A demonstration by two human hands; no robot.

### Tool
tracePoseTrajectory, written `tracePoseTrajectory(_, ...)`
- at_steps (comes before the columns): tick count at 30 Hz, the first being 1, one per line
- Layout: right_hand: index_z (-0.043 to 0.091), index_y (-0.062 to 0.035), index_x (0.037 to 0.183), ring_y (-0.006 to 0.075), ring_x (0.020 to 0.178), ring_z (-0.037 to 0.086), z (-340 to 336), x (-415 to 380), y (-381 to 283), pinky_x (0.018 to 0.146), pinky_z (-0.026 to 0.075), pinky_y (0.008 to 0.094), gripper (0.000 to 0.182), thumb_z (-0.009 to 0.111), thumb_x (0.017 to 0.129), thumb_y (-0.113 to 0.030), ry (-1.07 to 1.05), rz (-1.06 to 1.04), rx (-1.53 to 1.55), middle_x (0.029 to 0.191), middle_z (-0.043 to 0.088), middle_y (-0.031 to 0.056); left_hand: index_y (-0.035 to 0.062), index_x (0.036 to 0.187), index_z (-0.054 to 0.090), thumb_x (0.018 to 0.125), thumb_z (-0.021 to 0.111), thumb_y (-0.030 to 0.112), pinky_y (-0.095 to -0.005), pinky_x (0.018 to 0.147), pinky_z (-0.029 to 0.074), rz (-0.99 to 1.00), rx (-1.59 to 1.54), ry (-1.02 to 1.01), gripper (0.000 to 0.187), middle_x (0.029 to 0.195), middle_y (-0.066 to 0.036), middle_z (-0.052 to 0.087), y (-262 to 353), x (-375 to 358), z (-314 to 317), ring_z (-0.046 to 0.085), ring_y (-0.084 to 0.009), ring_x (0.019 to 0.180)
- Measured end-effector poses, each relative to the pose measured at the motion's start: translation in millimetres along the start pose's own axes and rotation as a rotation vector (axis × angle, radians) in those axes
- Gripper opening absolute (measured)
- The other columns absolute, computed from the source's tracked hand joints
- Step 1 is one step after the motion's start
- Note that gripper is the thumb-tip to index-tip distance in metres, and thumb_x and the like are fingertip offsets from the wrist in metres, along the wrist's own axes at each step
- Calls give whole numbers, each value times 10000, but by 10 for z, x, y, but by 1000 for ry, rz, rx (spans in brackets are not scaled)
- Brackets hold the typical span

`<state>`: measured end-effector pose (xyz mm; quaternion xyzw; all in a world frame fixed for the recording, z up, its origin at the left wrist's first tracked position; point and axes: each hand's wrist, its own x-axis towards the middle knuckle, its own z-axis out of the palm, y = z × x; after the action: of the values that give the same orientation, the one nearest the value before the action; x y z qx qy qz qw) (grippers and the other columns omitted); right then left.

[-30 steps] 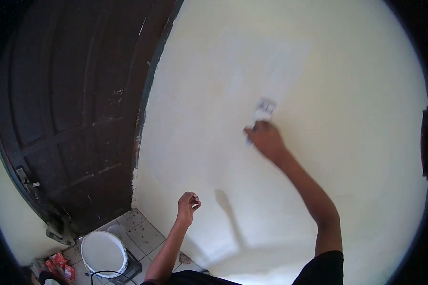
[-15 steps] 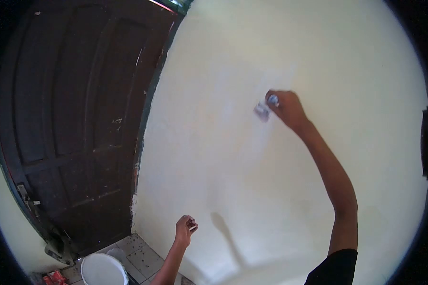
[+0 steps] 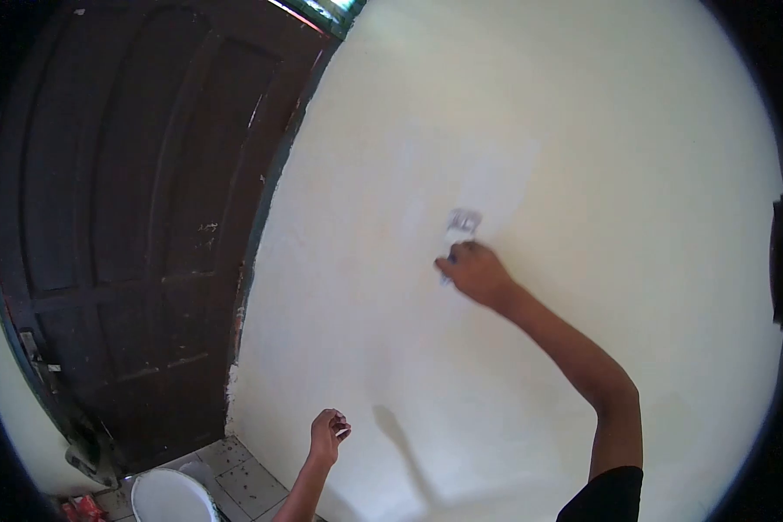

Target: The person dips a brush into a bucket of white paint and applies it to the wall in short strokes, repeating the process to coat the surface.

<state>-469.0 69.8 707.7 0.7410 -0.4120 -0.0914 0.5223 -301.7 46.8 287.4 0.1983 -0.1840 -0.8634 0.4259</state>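
Note:
My right hand (image 3: 477, 274) is wrapped round the handle of a paintbrush (image 3: 464, 222). The brush head points up and lies against the cream wall (image 3: 618, 217), at the lower part of a paler, whitish patch. Low in the view, my left hand (image 3: 329, 433) is raised in front of the wall with its fingers curled. Something small and whitish shows at its fingertips, too small to make out.
A dark brown panelled door (image 3: 130, 226) with a metal handle (image 3: 35, 348) stands at the left. On the tiled floor (image 3: 239, 478) sits a white bucket (image 3: 174, 498), with a red item (image 3: 85, 507) beside it. A dark object (image 3: 781, 261) is at the right edge.
My right hand has moved down and left with the brush, whose head now points up instead of down-left. My left hand sits slightly lower and further left in view.

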Motion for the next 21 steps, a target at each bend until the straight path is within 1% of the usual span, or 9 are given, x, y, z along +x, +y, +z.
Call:
tracePoseTrajectory(2,594,-136,955,257,741,613,21,-24,-312,658,517,358,229,623,734,-85,-133,-42,57,804,574,92,133,798,514,894,508,236,-377,753,450,9,3,-7,140,751,-18,557,9,11,7,563,-179,735)
tracePoseTrajectory(4,594,-124,941,279,710,609,-130,57,-509,653,509,372,203,648,748,-85,-246,48,268,788,582,96,133,796,511,894,506,233,-373,751,448,10,-1,-24,140,748,-21,554,74,-79,68,562,-180,731)
tracePoseTrajectory(5,594,-124,941,279,710,609,-209,101,-506,653,509,372,203,648,748,-85,-253,45,266,788,582,96,133,796,510,896,504,233,-373,750,449,8,10,-31,142,747,-22,553,98,-103,83,561,-180,728)
tracePoseTrajectory(7,597,-103,918,302,707,605,-300,227,-419,651,499,390,159,663,774,-102,-159,176,487,776,602,115,132,796,508,899,503,233,-372,748,449,4,20,-37,144,746,-23,552,136,-119,77,560,-181,726)
tracePoseTrajectory(8,600,-76,865,319,707,604,-294,290,-298,650,488,398,113,665,783,-117,-134,240,482,748,615,132,132,796,508,899,501,231,-372,746,451,-7,17,-40,144,747,-24,552,147,-127,80,560,-181,723)
tracePoseTrajectory(10,559,-71,851,348,712,594,-437,428,61,719,455,451,89,598,816,-142,-190,315,587,699,590,155,131,796,508,900,499,230,-372,745,452,-18,14,-46,144,747,-24,552,153,-125,98,560,-182,720)
tracePoseTrajectory(16,598,-76,869,347,725,614,-672,800,1149,672,478,428,122,665,780,-126,147,491,341,720,614,165,130,805,515,898,499,235,-376,738,458,-44,-11,-14,141,749,-25,555,82,-51,28,561,-186,715)
tracePoseTrajectory(19,602,-81,908,339,711,620,-899,982,1349,641,496,430,146,666,778,-97,224,437,85,767,624,147,130,804,518,893,507,239,-380,742,457,-104,9,13,141,751,-24,554,111,-59,37,561,-189,720)
tracePoseTrajectory(21,607,-105,962,324,711,629,-978,1001,1352,626,510,425,181,650,787,-85,257,342,-206,808,616,128,130,800,518,889,513,241,-379,744,455,-105,11,-14,143,754,-23,555,119,-62,25,562,-188,729)
